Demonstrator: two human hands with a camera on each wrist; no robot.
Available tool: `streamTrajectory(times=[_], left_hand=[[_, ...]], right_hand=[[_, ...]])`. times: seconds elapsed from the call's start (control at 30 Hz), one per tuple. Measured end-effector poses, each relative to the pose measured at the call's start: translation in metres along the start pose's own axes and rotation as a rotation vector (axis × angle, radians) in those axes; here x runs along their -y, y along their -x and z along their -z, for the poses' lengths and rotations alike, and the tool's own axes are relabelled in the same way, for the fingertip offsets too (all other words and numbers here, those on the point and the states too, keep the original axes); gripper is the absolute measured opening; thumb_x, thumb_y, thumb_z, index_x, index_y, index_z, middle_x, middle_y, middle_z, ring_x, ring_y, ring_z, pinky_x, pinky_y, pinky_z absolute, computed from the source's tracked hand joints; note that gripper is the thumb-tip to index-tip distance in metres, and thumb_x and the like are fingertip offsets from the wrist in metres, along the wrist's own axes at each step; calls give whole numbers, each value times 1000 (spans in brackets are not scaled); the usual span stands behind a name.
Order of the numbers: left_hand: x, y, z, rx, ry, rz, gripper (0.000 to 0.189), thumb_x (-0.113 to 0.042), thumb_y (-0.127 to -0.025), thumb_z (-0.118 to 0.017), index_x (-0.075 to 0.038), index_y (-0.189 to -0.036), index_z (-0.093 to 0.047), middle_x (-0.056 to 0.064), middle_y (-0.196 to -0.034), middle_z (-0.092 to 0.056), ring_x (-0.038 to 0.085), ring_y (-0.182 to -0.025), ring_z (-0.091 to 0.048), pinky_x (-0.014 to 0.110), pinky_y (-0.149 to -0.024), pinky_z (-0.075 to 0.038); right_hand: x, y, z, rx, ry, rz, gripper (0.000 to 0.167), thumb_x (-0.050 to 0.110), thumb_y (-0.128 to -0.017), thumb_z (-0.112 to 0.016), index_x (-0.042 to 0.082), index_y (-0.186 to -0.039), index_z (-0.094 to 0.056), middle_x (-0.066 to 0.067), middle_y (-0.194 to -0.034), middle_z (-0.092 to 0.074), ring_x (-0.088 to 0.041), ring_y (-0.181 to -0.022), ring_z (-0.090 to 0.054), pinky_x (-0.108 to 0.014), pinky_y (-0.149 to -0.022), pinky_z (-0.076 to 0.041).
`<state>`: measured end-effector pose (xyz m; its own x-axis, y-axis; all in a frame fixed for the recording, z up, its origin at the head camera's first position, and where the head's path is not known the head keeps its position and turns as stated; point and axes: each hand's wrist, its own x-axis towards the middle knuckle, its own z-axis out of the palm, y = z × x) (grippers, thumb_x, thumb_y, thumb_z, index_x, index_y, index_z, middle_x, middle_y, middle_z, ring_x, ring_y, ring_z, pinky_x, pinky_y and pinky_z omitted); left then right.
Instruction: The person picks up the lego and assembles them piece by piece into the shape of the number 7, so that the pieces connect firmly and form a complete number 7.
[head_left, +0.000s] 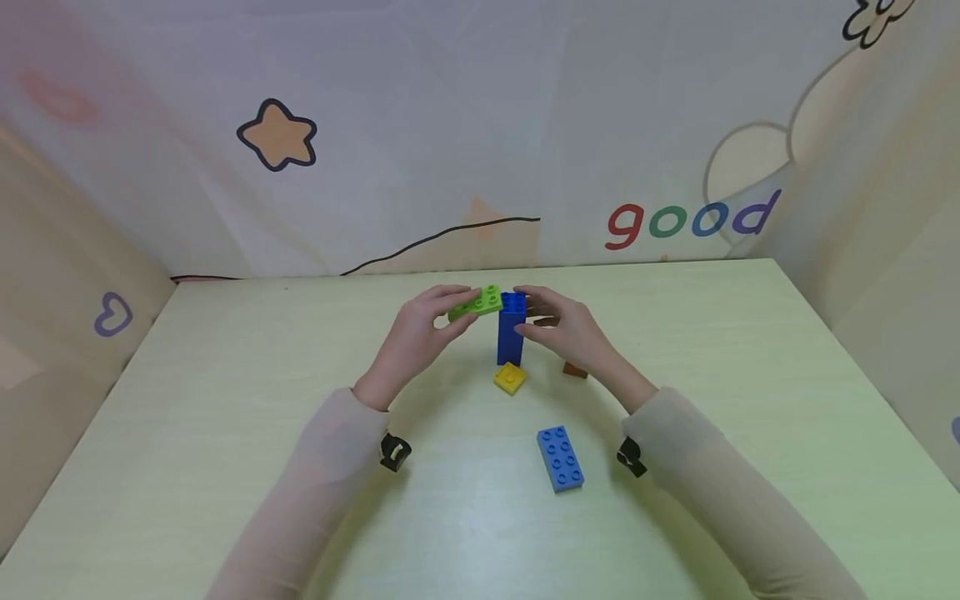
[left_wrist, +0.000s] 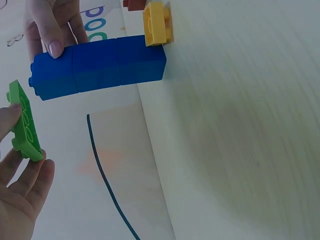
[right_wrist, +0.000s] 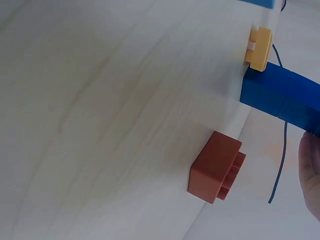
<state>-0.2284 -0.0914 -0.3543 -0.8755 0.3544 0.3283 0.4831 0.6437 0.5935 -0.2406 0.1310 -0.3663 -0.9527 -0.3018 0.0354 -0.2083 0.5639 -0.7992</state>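
Note:
A tower of three stacked dark blue toy bricks [head_left: 512,337] stands upright on the table. My right hand [head_left: 558,321] holds its upper part, with the thumb on the near side and fingers behind. My left hand [head_left: 427,321] pinches a flat light green brick [head_left: 489,298] between thumb and fingers, just left of the tower's top. In the left wrist view, the green brick [left_wrist: 25,125] is tilted and apart from the tower [left_wrist: 97,67]. In the right wrist view only part of the right hand [right_wrist: 311,170] shows, at the tower's side.
A small yellow brick [head_left: 510,378] lies at the tower's near foot. The reddish-brown brick [right_wrist: 215,167] sits to its right, partly hidden by my right wrist in the head view. Nearer me lies a lighter blue brick [head_left: 560,458], studs up. A printed cloth wall [head_left: 420,167] borders the table.

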Motion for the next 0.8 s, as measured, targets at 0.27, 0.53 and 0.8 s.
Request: streamTrajectory(times=[0.27,0.53,0.8], left_hand=[[-7,-6,-7,-12,-40,-58,36,-18,-92,-63,-11,-128,-62,12,-134,-58,29,-124,-55,40,-102,-49],[-15,-10,-11,7,-68,-79,34,-18,-94,-60,-14,-128,-62,10,-136,-57,30,-127,-52,42,-106,-46],[-20,-12,-14,20,-100,-83,33,-19,-95,-58,-16,-127,-63,9,-136,-57,28,-128,-51,39,-106,-46]], right_hand=[[-4,1,0,-12,22,31,58,14,-91,-64,13,-144,-41,-18,-136,-55,-34,-123,-55,-45,-103,-48],[-4,2,0,-22,46,69,57,12,-90,-65,7,-142,-42,-20,-133,-57,-35,-121,-57,-46,-102,-49],[-5,2,3,-23,77,93,55,11,-90,-65,5,-141,-43,-20,-131,-59,-35,-119,-58,-46,-100,-50]])
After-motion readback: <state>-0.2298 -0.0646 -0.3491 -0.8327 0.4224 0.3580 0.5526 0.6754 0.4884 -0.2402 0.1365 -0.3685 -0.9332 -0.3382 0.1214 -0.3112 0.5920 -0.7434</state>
